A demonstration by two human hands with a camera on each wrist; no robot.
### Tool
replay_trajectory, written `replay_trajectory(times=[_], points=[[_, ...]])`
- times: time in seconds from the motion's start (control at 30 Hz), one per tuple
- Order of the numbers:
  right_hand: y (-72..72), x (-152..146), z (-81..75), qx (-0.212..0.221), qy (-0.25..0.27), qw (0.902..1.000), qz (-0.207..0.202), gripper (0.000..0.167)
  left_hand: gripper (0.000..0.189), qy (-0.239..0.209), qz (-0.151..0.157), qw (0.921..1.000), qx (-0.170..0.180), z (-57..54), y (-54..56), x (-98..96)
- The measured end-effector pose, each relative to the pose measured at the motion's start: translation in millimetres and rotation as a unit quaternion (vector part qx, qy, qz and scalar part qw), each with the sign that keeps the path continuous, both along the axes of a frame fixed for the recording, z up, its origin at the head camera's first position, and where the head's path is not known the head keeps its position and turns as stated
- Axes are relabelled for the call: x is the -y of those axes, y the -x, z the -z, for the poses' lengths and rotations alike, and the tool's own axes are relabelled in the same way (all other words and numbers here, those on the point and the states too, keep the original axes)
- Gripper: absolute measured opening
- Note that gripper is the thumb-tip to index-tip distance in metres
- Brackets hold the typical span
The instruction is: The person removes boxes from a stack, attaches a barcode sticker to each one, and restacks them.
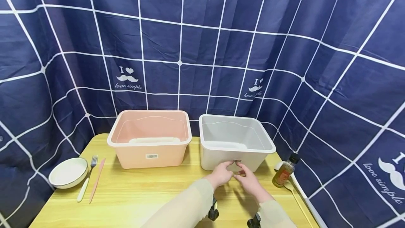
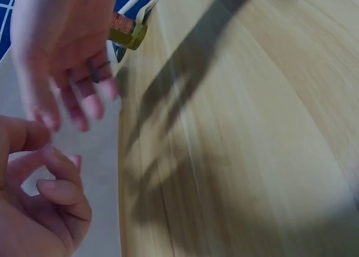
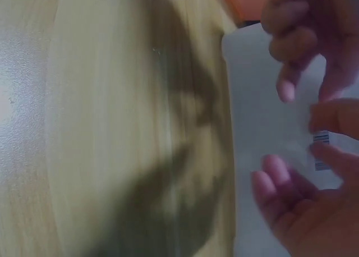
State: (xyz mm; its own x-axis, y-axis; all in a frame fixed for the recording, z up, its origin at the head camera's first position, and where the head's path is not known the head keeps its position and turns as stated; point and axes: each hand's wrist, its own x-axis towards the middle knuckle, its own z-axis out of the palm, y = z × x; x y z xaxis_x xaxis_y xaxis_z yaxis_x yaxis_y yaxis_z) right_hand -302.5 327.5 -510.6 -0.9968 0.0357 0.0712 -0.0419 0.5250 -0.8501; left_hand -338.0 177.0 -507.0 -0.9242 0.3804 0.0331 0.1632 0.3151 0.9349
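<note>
My left hand (image 1: 220, 174) and right hand (image 1: 250, 182) are close together at the front wall of the grey plastic bin (image 1: 265, 149). In the left wrist view the left hand (image 2: 45, 206) has loosely bent fingers, with nothing visible in them. The right hand (image 2: 67, 49) hangs beside it with its fingers apart. Thumb and forefinger of the right hand (image 3: 314, 212) stand apart near the barcode label (image 3: 321, 150) on the bin, in the right wrist view. Whether any fingertip touches the bin cannot be told.
A pink bin (image 1: 136, 156) stands left of the grey one. Farther left are a white bowl (image 1: 68, 173), a fork (image 1: 87, 178) and a pink knife (image 1: 97, 180). An oil bottle (image 1: 283, 172) and a long-handled spoon (image 1: 295, 196) are at the right edge of the wooden table (image 1: 136, 192).
</note>
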Motion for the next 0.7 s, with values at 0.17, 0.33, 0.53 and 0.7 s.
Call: replay_trajectory(times=[0.17, 0.33, 0.53, 0.7], points=[[-9.1, -1, -5.8, 0.024, 0.038, 0.999, 0.003, 0.053, 0.045, -0.012, 0.021, 0.9996, 0.012, -4.0, -2.7, 18.2], [-13.6, -15, -25.6, -0.007, 0.037, 0.9975, 0.06, 0.039, 0.031, -0.051, 0.0, 0.9987, -0.007, -15.2, -3.2, 50.4], [-13.3, -42, -56.7, -0.018, 0.073, 0.988, 0.135, 0.037, 0.009, -0.077, -0.104, 0.9916, 0.007, -45.0, -4.3, 88.6], [-5.9, -52, -72.7, -0.029, 0.126, 0.9774, 0.168, 0.034, 0.008, -0.142, -0.146, 0.9775, 0.054, -65.4, -0.8, 108.4]])
